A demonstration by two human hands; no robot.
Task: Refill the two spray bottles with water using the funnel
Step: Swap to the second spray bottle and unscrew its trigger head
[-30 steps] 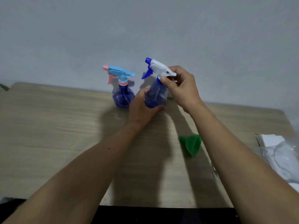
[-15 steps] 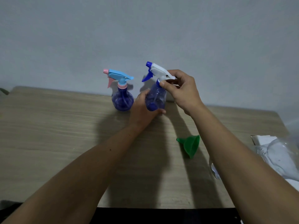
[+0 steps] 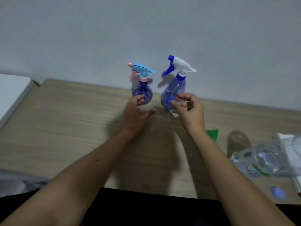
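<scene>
Two translucent purple spray bottles stand at the back of the wooden table [image 3: 73,119]. The round bottle [image 3: 147,92] has a light-blue and pink spray head. The taller bottle [image 3: 175,90] carries a white and blue head. My left hand [image 3: 135,111] is open, its fingertips just in front of the round bottle. My right hand [image 3: 189,110] hovers loosely curled before the taller bottle's base, holding nothing that I can see. A green funnel [image 3: 212,134] lies on the table, mostly hidden behind my right forearm.
A clear plastic water bottle [image 3: 260,160] sits at the right, with a blue cap [image 3: 277,193] near the table's front edge. White paper or packaging [image 3: 286,144] lies behind it. A white surface [image 3: 13,88] adjoins the table's left end.
Both hands have let go of the taller bottle, which now stands on the table. My right hand dropped from its spray head to its base; my left hand shifted toward the round bottle.
</scene>
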